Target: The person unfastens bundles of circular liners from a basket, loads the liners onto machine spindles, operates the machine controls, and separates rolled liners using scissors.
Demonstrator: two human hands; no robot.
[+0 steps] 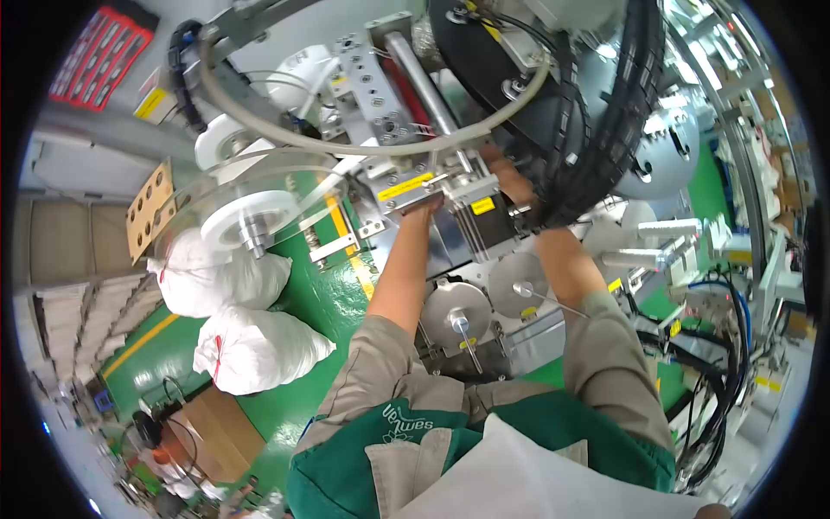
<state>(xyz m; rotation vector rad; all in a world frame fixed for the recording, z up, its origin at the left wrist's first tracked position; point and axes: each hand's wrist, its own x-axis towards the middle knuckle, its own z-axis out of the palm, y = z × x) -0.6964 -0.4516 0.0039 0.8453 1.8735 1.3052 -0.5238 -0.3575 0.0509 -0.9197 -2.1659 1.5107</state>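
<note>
Both of my forearms reach into a machine. My left hand (420,208) is at the lower edge of a metal block with a yellow label (405,187); its fingers are hidden beneath that block. On the other side of the steel bracket (471,188), my right hand (512,179) is beside a bundle of black cables (596,147). Its fingers are partly covered and blurred, so what they touch cannot be made out. Below the hands are two round metal discs, the left disc (443,313) and the right disc (512,275), with thin rods sticking out.
A clear curved tube (363,149) arcs across the machine above my hands. White reels (246,218) sit at the left. Two tied white bags, an upper bag (220,277) and a lower bag (259,350), rest on the green floor near a cardboard box (216,437).
</note>
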